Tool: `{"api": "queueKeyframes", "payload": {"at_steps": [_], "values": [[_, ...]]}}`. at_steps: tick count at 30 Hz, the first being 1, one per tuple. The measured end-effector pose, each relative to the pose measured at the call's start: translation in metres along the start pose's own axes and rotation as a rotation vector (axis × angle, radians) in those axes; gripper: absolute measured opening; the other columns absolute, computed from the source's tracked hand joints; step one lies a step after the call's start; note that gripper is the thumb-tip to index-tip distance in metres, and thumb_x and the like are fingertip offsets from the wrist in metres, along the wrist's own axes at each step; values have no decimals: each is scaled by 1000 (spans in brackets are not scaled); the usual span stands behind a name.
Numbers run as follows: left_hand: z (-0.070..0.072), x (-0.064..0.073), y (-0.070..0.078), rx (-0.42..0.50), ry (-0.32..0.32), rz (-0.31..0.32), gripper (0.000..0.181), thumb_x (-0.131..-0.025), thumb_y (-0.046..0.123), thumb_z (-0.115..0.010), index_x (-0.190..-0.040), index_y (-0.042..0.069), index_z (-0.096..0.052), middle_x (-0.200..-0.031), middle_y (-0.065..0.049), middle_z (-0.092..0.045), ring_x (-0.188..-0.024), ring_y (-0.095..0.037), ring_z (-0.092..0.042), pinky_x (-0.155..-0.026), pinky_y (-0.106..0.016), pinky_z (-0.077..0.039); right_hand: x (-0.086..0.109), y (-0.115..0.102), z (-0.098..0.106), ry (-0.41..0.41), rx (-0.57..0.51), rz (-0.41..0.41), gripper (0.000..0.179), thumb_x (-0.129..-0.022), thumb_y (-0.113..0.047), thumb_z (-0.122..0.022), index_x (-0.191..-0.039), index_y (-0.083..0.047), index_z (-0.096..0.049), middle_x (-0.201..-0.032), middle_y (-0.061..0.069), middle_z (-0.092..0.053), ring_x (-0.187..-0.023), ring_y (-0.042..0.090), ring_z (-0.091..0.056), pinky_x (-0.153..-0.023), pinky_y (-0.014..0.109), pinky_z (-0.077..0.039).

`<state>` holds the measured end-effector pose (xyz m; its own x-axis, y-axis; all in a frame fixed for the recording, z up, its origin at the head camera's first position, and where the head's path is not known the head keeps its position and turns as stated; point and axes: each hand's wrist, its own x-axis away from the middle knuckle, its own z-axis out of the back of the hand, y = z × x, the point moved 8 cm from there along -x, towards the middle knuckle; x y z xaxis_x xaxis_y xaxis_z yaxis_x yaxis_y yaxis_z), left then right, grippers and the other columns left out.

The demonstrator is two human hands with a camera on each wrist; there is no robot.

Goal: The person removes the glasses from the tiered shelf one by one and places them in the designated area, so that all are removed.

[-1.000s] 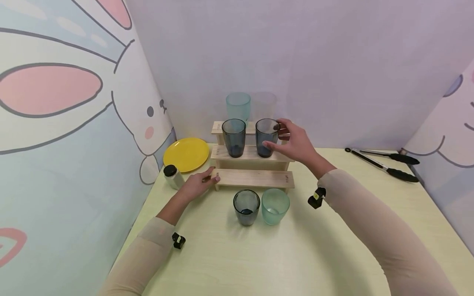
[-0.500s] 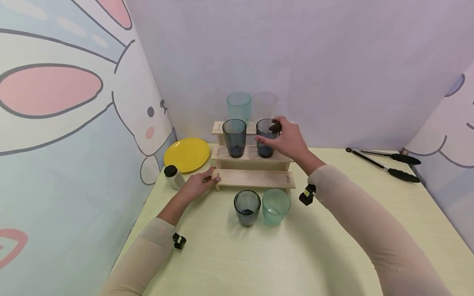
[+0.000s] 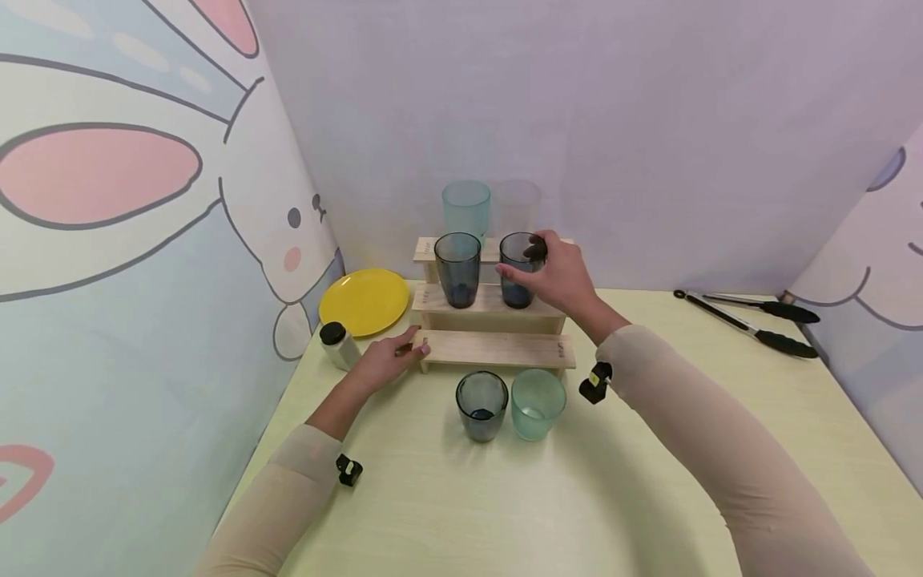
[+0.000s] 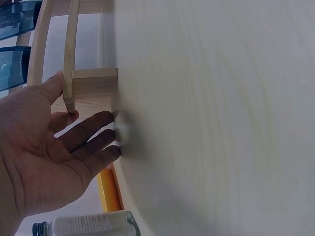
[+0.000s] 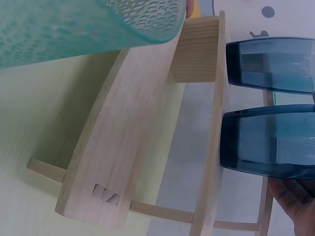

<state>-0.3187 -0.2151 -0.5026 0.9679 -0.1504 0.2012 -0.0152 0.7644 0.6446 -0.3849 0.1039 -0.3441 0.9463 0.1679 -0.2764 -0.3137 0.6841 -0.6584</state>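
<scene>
My right hand (image 3: 558, 276) holds the right-hand dark blue glass (image 3: 516, 288) near its rim, thumb in front and fingers round the back. That glass stands upright on the middle step of a wooden stepped rack (image 3: 497, 348), beside a matching dark blue glass (image 3: 458, 276). In the right wrist view both glasses appear sideways, the held one (image 5: 268, 140) with fingertips at its lower side. My left hand (image 3: 382, 363) pinches the left end of the lowest step. The left wrist view shows the thumb on top of that board (image 4: 69, 88), the index finger beneath, other fingers extended.
A teal glass (image 3: 465, 204) stands on the top step. In front of the rack stand a dark grey glass (image 3: 481, 407) and a light green glass (image 3: 538, 405). A yellow plate (image 3: 364, 302) and a black-capped bottle (image 3: 339, 344) lie left; tongs (image 3: 746, 324) lie right.
My right hand has shifted left round the glass, its thumb passing from the right part of the glass to its left side. The left hand and the glasses keep their places.
</scene>
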Motion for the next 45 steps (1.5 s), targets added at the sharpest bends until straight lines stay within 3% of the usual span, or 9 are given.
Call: {"api": "queueKeyframes", "payload": {"at_steps": [22, 34, 45], "values": [[1, 1, 2, 11, -7, -16, 88, -106, 72, -58, -175, 22, -34, -165, -21, -57, -154, -40, -55, -125, -60, -46, 4, 4, 5, 31, -32, 21, 89, -91, -57, -88, -153, -2, -55, -136, 23, -72, -127, 41, -68, -105, 58, -58], [1, 3, 1, 0, 3, -31, 85, -108, 68, -59, -174, 19, -35, -163, -21, -59, -153, -40, -56, -124, -60, -47, 9, 14, 25, 64, -79, 5, 87, -89, -56, -90, -155, -10, -58, -140, 16, -73, -123, 37, -70, -103, 58, -58], [1, 3, 1, 10, -2, -12, 87, -107, 69, -59, -175, 21, -34, -165, -20, -56, -155, -41, -54, -125, -60, -46, 18, 25, 42, 26, -138, 13, 84, -87, -51, -94, -157, -20, -61, -145, 12, -72, -123, 34, -70, -104, 57, -56]]}}
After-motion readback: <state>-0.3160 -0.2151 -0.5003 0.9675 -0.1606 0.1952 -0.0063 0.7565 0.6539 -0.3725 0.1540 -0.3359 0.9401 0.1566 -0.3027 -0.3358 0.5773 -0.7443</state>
